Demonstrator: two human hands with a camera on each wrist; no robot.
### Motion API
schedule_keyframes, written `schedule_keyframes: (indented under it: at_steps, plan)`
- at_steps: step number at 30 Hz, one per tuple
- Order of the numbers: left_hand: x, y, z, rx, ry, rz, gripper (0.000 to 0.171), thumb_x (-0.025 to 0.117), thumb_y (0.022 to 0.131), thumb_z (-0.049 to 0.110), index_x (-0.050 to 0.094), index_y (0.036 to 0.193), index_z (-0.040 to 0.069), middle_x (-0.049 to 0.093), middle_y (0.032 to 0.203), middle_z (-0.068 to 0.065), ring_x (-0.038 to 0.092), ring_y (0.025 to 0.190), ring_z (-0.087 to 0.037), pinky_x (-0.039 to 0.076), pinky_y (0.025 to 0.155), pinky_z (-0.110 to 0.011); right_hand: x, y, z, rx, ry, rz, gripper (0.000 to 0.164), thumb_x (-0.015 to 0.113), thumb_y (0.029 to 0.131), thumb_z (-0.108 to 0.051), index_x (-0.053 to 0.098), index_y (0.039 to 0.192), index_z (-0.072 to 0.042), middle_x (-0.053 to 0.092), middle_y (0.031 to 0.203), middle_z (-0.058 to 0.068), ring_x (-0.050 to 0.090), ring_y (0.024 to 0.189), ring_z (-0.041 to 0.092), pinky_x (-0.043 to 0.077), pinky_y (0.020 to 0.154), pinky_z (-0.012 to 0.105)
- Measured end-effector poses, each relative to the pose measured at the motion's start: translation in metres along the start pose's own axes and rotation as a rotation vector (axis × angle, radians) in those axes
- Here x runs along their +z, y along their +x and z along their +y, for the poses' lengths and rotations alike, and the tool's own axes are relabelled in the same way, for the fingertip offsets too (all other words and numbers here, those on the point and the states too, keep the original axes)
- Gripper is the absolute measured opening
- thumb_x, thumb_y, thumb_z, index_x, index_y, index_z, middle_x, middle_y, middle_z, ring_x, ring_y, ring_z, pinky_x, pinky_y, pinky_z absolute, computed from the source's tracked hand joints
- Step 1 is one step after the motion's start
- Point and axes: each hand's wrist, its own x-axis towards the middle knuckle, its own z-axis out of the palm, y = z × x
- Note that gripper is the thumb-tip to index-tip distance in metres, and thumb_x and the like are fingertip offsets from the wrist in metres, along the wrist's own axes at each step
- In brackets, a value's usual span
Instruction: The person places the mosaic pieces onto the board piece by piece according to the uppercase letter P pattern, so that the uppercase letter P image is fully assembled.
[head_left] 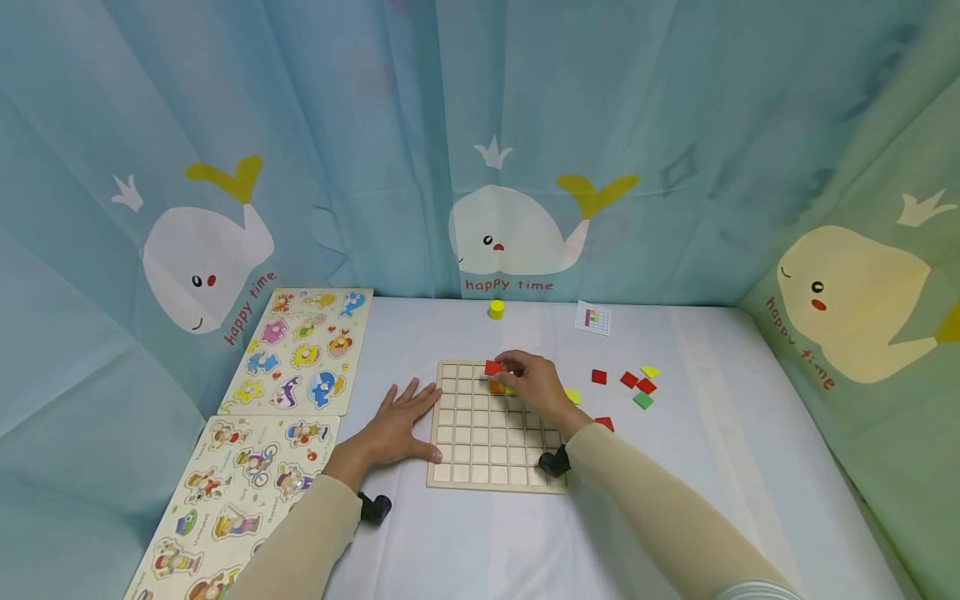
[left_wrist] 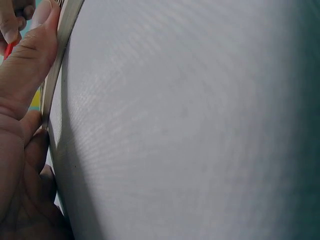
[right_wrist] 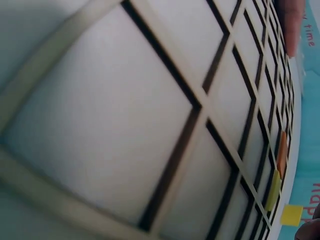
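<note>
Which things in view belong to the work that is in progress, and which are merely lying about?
Apparently in use:
grid board, left hand at its edge
red tile, pinched by the right hand
orange tile on the board
loose tiles to the right
probably the printed card

Seemingly lying about:
upper picture board
lower picture board
yellow cylinder

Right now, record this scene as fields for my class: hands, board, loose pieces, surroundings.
Left hand: spread, touching the grid board at its left edge
Right hand: pinches a red tile near the board's far edge
On board: orange tile, yellow tile
Loose, right side: red tiles, yellow pieces, green tile
Farther back: yellow cylinder, printed card
Left side: picture boards
</note>
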Motion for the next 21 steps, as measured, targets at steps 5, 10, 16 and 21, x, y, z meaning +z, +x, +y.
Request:
schedule_keyframes:
  at_steps: [5, 10, 16, 21]
  plan:
    - [0.000, 0.000, 0.000, -0.005, 0.009, -0.005, 0.117, 0.092, 0.073, 0.054, 0.033, 0.167, 0.018, 0.025, 0.175, 0.000, 0.005, 0.166, -0.027, -0.006, 0.136, -0.050, 0.007, 0.001, 0.000, 0.019, -0.010, -0.026, 0.026, 0.076, 0.098, -0.015, 0.075, 0.124, -0.010, 0.074, 0.103, 0.004, 0.062, 0.087, 0.020, 0.056, 0.074, 0.030]
    - [-0.001, 0.000, 0.000, -0.005, 0.001, -0.007, 0.116, 0.092, 0.073, 0.054, 0.034, 0.167, 0.019, 0.025, 0.175, 0.001, 0.004, 0.166, -0.026, -0.007, 0.136, -0.050, 0.012, 0.002, 0.000, 0.026, -0.039, -0.035, 0.026, 0.076, 0.098, -0.016, 0.075, 0.123, -0.011, 0.074, 0.103, 0.002, 0.063, 0.087, 0.018, 0.058, 0.075, 0.030]
    - [0.000, 0.000, 0.001, -0.007, -0.003, 0.003, 0.115, 0.092, 0.073, 0.053, 0.035, 0.167, 0.019, 0.027, 0.175, 0.001, 0.005, 0.166, -0.026, -0.006, 0.136, -0.050, 0.017, 0.001, -0.001, 0.042, -0.074, -0.058, 0.027, 0.077, 0.097, -0.016, 0.075, 0.124, -0.012, 0.074, 0.102, 0.000, 0.064, 0.088, 0.016, 0.059, 0.081, 0.033]
    - [0.001, 0.001, 0.000, -0.017, -0.002, 0.000, 0.116, 0.092, 0.072, 0.054, 0.035, 0.167, 0.019, 0.027, 0.175, 0.001, 0.005, 0.166, -0.026, -0.006, 0.136, -0.050, 0.021, 0.002, -0.001, 0.027, -0.139, -0.070, 0.028, 0.079, 0.096, -0.019, 0.076, 0.122, -0.013, 0.074, 0.100, -0.001, 0.063, 0.089, 0.016, 0.058, 0.084, 0.036]
